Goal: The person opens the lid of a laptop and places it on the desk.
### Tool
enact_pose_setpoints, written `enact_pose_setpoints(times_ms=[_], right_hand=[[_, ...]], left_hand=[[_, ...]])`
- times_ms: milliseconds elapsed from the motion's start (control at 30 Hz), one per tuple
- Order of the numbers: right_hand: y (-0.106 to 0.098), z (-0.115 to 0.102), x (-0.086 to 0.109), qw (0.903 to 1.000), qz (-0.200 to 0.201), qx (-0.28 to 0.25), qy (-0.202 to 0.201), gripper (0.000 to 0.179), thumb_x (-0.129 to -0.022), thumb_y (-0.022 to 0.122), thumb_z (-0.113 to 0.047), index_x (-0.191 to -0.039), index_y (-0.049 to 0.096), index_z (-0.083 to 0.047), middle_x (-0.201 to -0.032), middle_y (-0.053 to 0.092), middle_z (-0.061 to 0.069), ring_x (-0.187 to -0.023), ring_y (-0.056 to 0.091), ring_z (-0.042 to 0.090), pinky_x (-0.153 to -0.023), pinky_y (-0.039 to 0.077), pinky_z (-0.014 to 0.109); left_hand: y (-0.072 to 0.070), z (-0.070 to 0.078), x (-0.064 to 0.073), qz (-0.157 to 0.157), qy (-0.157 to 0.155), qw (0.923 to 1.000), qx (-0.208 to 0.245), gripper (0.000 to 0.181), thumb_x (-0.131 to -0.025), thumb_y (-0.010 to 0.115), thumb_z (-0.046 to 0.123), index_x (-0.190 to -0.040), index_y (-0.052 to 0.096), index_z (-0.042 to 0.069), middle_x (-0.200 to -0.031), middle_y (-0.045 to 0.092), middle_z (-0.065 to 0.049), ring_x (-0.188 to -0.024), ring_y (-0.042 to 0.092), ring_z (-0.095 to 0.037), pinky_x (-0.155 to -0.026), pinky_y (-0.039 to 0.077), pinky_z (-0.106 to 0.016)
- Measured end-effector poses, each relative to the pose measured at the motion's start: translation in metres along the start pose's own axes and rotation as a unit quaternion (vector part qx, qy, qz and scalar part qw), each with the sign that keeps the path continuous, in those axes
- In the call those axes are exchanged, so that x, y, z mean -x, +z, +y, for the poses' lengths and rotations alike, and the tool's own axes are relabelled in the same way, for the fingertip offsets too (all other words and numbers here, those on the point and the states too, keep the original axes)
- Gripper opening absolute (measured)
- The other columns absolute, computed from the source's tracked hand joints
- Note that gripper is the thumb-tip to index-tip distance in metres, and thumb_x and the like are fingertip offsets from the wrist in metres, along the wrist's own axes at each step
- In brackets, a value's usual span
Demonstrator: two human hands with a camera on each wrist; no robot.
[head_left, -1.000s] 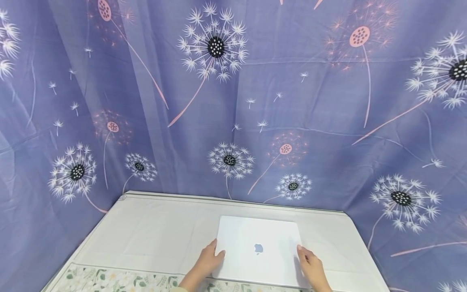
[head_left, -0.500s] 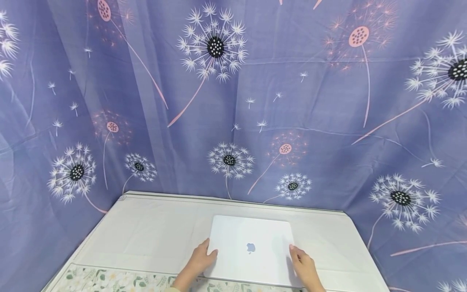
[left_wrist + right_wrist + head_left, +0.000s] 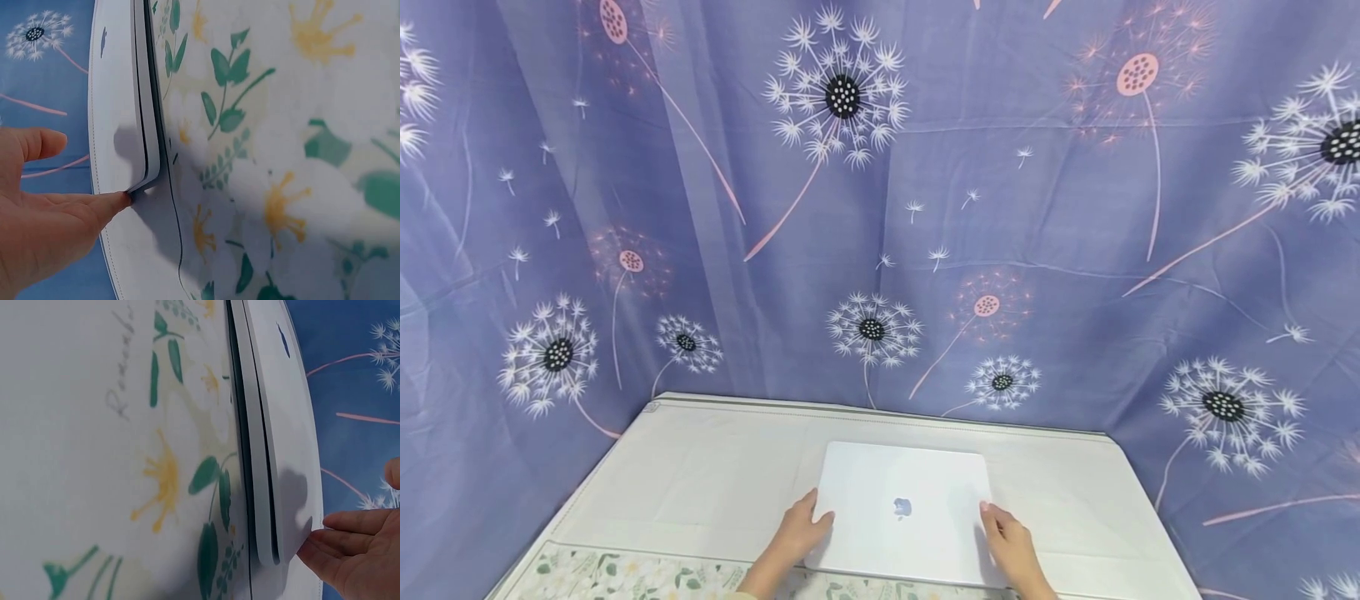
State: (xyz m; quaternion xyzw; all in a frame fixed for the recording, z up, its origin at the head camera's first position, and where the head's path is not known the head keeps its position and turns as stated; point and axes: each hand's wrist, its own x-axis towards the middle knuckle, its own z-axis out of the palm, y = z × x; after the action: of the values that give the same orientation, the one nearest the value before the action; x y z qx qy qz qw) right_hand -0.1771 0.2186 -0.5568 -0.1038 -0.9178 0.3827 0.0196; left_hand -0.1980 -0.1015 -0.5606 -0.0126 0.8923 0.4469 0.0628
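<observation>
A closed silver laptop (image 3: 880, 479) with an apple logo on its lid lies flat on the white table cover in the head view. At its left edge is my left hand (image 3: 796, 532); in the left wrist view the extended fingers (image 3: 103, 203) touch the laptop's corner, while the thumb stays raised off the lid. My right hand (image 3: 1012, 546) is at the opposite edge. Its straight fingers (image 3: 353, 520) touch that side in the right wrist view, thumb apart and only partly in frame. Thin lid and base show edge-on in both wrist views.
The white table cover (image 3: 722, 475) stretches out on both sides of the laptop. A floral-printed cloth (image 3: 625, 575) runs along the near edge. Blue-purple curtains (image 3: 790, 333) with dandelion prints hang behind the table and to its left and right.
The laptop has slid steadily to the left across the table, and both hands have moved along with it, staying at its two side edges.
</observation>
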Motion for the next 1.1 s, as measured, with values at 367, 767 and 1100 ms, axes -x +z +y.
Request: enact_pose_setpoints(times_ms=[367, 767, 1100], right_hand=[[0.013, -0.01, 0.003, 0.9998, -0.004, -0.011, -0.016, 0.055, -0.104, 0.041, -0.034, -0.121, 0.055, 0.016, -0.12, 0.058, 0.033, -0.115, 0.055, 0.046, -0.094, 0.05, 0.054], [0.021, -0.019, 0.004, 0.9992, -0.014, -0.023, -0.029, 0.057, -0.104, 0.041, -0.035, -0.12, 0.055, 0.017, -0.121, 0.058, 0.033, -0.115, 0.055, 0.047, -0.094, 0.05, 0.054], [0.024, -0.023, 0.006, 0.9989, -0.027, -0.019, -0.034, 0.058, -0.104, 0.041, -0.036, -0.121, 0.053, 0.018, -0.121, 0.056, 0.035, -0.115, 0.055, 0.046, -0.092, 0.051, 0.053]], left_hand=[[-0.015, -0.007, 0.003, 0.009, -0.01, 0.9998, -0.016, 0.059, -0.092, 0.057, 0.016, -0.133, 0.037, -0.021, -0.136, 0.04, -0.039, -0.128, 0.037, -0.053, -0.105, 0.035, -0.063], [-0.025, -0.013, 0.003, 0.013, -0.02, 0.9994, -0.024, 0.059, -0.092, 0.057, 0.016, -0.135, 0.037, -0.019, -0.138, 0.039, -0.037, -0.13, 0.036, -0.051, -0.106, 0.034, -0.061], [-0.031, -0.016, 0.006, 0.015, -0.03, 0.9992, -0.023, 0.059, -0.092, 0.057, 0.017, -0.135, 0.037, -0.018, -0.139, 0.039, -0.036, -0.131, 0.036, -0.05, -0.107, 0.033, -0.061]])
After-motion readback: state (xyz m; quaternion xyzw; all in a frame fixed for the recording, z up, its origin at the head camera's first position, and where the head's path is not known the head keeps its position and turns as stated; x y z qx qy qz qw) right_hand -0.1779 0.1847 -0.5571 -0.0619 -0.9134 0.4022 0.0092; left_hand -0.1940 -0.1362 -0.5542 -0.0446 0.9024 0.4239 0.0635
